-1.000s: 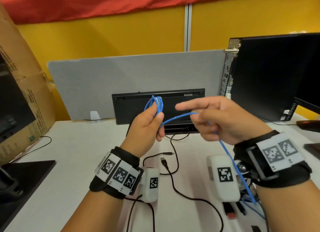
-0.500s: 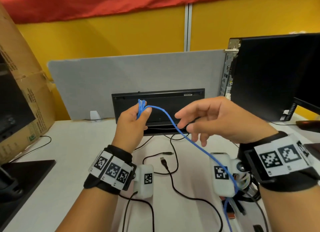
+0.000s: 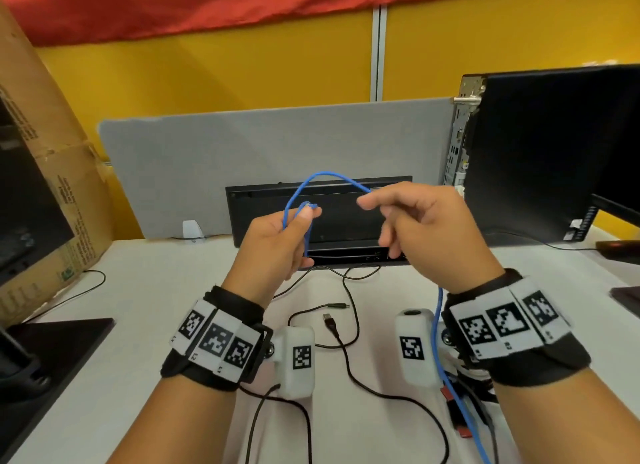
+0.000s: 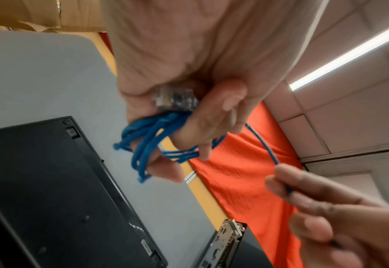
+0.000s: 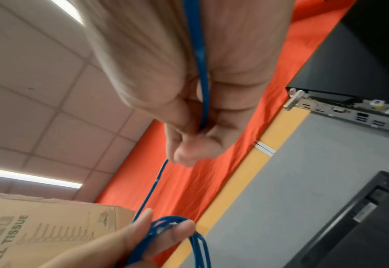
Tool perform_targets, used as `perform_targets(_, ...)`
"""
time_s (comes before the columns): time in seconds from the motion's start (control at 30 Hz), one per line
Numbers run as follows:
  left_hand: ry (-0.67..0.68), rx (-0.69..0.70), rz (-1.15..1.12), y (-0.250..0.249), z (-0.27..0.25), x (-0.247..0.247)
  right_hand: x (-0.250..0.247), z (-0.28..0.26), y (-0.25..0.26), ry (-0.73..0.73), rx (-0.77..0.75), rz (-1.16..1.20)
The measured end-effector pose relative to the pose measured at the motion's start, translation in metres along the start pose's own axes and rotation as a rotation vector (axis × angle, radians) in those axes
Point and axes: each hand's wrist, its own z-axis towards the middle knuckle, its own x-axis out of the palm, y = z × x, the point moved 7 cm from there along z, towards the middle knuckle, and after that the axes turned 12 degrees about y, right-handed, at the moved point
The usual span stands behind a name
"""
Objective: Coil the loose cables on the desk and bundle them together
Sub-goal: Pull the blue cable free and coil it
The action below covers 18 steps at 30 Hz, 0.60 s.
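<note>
White desk (image 3: 145, 311), black cables (image 3: 349, 356) loose on it. Our left hand (image 3: 277, 245) pinches the coiled blue cable (image 3: 325, 176) above it; right hand (image 3: 426, 231) pinches its free run.

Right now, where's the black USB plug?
Head view: the USB plug lies on the white desk, low between both wrists, beneath the hands.
</note>
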Motion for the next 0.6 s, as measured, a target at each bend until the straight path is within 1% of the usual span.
perform_targets(0.07, 0.112, -0.010, -0.130, 0.000, -0.001, 0.006, -0.011, 0.000, -0.013, -0.116, 0.034, -0.040)
perform_targets(0.13, 0.237, -0.005, -0.294, 0.000, -0.002, 0.011, -0.019, 0.000, -0.022, -0.199, 0.051, -0.119)
perform_targets(0.17, 0.294, -0.004, -0.370, 0.000, -0.003, 0.014, -0.020, 0.000, -0.025, -0.222, 0.054, -0.148)
perform_targets(0.23, 0.375, -0.017, -0.520, 0.000, -0.004, 0.022, -0.014, 0.002, -0.031, -0.216, 0.057, -0.171)
perform_targets(0.33, 0.435, -0.051, -0.777, 0.001, -0.003, 0.031, 0.002, 0.007, -0.038, -0.123, 0.073, -0.188)
perform_targets(0.4, 0.464, -0.044, -0.940, -0.001, -0.004, 0.033, 0.014, 0.009, -0.041, -0.019, 0.083, -0.199)
perform_targets(0.43, 0.469, -0.029, -1.006, -0.002, -0.004, 0.032, 0.021, 0.009, -0.043, 0.055, 0.089, -0.179)
perform_targets(0.47, 0.456, -0.011, -1.059, -0.003, -0.004, 0.031, 0.028, 0.008, -0.044, 0.141, 0.099, -0.144)
perform_targets(0.53, 0.383, 0.029, -1.117, -0.004, -0.002, 0.025, 0.043, 0.006, -0.044, 0.301, 0.124, -0.065)
perform_targets(0.6, 0.291, 0.065, -1.127, -0.002, 0.000, 0.021, 0.052, 0.004, -0.041, 0.398, 0.134, -0.018)
